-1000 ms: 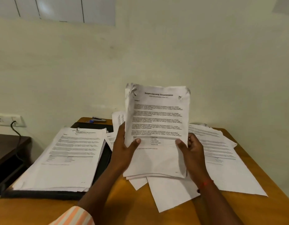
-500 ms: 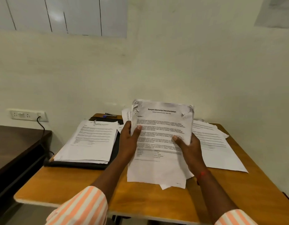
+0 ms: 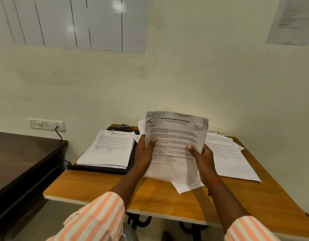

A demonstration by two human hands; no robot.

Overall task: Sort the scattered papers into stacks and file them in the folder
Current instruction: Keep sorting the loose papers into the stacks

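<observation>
Printed sheaf (image 3: 176,136): white, black text, bold black heading, grey shading along top edge. Stack (image 3: 112,146): white, black print. Folder (image 3: 131,164) under it: black. Loose sheets (image 3: 228,159): white, faint black text. Counter (image 3: 167,199): orange-brown wood grain, pale edge strip; legs (image 3: 141,220) black. Sleeves (image 3: 98,218): peach-orange and white stripes. Thread band (image 3: 214,182) on right wrist: red. Wall (image 3: 167,75): pale cream. Side desk (image 3: 20,153): dark brown. Socket plate (image 3: 46,124): white; cable (image 3: 59,136) black. Wall panel (image 3: 80,23): grey-white, thin dark lines.
</observation>
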